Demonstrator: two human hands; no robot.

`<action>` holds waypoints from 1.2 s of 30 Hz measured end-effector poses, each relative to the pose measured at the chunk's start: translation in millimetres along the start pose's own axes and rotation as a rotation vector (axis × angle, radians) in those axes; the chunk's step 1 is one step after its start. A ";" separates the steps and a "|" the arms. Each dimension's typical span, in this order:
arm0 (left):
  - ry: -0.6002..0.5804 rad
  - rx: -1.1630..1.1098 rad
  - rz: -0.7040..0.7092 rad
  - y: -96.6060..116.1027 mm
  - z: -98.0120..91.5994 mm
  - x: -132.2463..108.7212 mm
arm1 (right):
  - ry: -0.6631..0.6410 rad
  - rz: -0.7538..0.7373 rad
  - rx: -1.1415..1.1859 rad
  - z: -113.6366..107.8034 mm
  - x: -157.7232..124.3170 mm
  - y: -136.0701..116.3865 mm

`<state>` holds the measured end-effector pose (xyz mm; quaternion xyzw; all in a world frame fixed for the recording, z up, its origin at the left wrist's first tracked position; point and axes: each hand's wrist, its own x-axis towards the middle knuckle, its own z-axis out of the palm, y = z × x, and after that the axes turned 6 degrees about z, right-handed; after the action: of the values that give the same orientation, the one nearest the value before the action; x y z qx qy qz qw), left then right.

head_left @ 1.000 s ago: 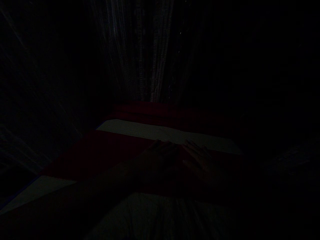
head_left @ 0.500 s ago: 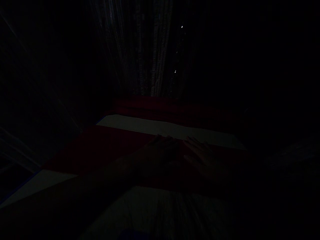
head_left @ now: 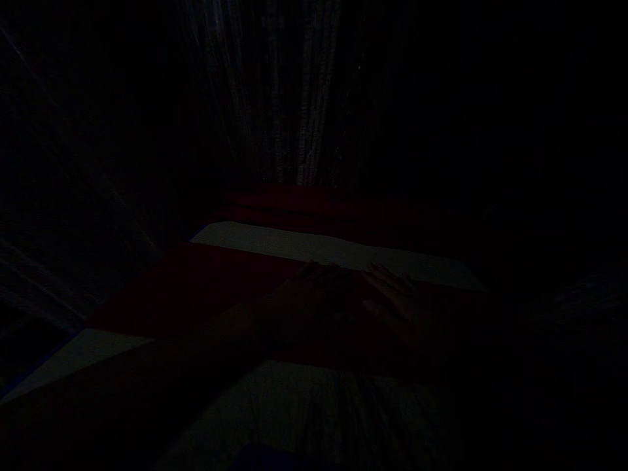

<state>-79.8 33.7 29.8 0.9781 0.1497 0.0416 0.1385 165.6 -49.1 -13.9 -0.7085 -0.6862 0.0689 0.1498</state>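
The view is very dark. A flat cloth (head_left: 196, 281) with wide red and pale bands and a blue edge at the left spreads out before me. My left hand (head_left: 311, 297) lies flat on the red band with its fingers stretched out, their tips near the far pale band (head_left: 294, 245). Close by on the right, my right hand (head_left: 400, 301) rests on the same red band, fingers straight and slightly spread. Neither hand shows anything in its grip. Shadow hides the right forearm.
Behind the cloth lies a darker red fold or edge (head_left: 294, 199). Faint vertical streaks, perhaps a hanging curtain (head_left: 307, 98), rise beyond it. Other pale streaks (head_left: 34, 275) show at the left. A dark blue patch (head_left: 265, 458) sits at the bottom. The right side is almost black.
The cloth and both hands sit very slightly higher in the view. Bright specks near the top centre have dimmed. The hands keep the same flat pose.
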 end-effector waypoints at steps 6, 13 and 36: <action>0.018 0.003 0.023 -2.1 6.1 0.5 | 0.051 -0.117 -0.011 2.6 -2.6 -4.8; 0.009 0.018 0.016 -0.7 2.7 -0.8 | 0.025 -0.067 -0.146 10.3 -1.5 4.5; 0.044 0.016 0.014 -2.8 1.3 -0.4 | 0.022 -0.063 -0.110 5.9 -0.4 -4.6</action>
<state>-80.8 35.8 27.7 0.9791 0.1461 0.0629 0.1271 159.4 -48.8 -18.1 -0.6946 -0.7090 0.0184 0.1201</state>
